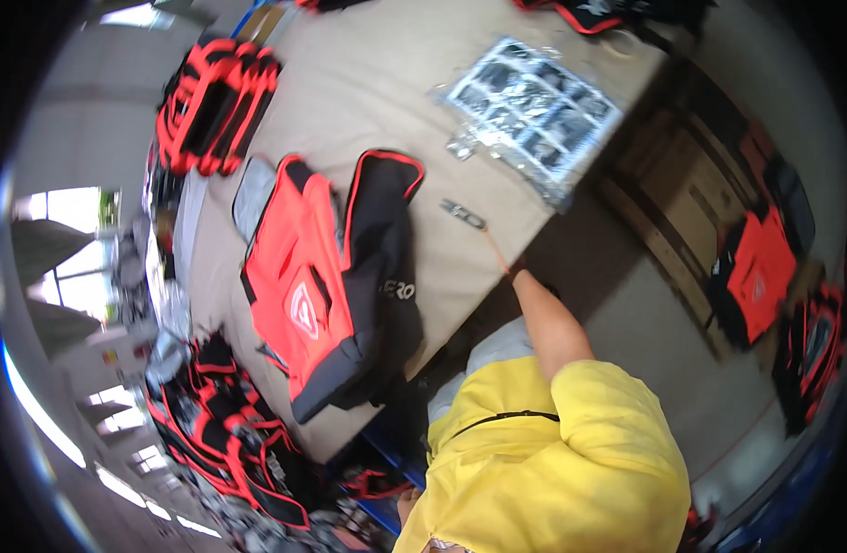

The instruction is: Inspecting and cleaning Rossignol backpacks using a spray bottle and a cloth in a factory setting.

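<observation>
A red and black backpack (303, 295) lies on the table in front of me, its black flap folded open and grey lining showing at its left. My right arm reaches from a yellow sleeve to the table edge, where my right hand (519, 276) is small and blurred, its fingers not distinguishable. Close to it, an orange cord (497, 251) runs to small metal thread snips (463, 214) lying on the table. Just a sliver of my left hand (408, 503) shows low beside my body, its fingers hidden. Neither hand touches the backpack.
Clear plastic packaging over a gridded sheet (539, 111) lies at the table's right corner. Stacked red and black bags (219, 109) stand far left, with a heap of more (225, 415) beside the table. At right are a cardboard box (672, 198) and another red and black bag (757, 276).
</observation>
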A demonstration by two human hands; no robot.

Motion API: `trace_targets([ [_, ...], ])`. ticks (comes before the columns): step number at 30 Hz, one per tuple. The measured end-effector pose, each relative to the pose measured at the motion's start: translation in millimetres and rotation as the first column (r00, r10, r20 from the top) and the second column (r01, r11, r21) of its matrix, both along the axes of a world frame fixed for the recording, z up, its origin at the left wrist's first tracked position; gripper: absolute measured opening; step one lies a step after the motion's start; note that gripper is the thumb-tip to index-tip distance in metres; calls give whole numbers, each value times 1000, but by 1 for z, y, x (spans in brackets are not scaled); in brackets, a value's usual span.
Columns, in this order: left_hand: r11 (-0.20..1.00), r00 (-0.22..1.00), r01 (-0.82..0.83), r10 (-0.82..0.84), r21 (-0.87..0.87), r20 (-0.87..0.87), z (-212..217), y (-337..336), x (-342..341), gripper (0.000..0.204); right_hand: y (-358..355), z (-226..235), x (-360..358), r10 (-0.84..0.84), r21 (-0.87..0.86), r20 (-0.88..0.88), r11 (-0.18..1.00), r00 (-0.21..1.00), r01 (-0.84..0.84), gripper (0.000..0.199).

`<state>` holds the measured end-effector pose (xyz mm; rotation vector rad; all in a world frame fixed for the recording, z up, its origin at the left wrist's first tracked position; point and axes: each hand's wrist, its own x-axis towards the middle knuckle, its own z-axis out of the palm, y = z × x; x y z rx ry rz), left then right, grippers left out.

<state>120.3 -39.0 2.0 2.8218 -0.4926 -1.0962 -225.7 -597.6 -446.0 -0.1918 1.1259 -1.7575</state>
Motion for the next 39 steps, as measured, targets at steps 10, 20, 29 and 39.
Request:
trace_targets([
  [10,956,895,294,-274,3,-352,4,21,-66,48,52,130,-44,957,843,-254,289,138,-454,46],
  [20,766,683,642,-587,25,435,27,-188,-30,30,206,264,-214,584,791,-151,556,798,-256,39],
  [29,493,483,845,-538,-207,691,118,-367,-40,88,149,683,-69,837,-638,296,532,461,-556,84],
  [39,617,543,747,-349,-249,764,29,-322,-82,88,172,799,12,996,-917,-83,-65,29,-394,79],
])
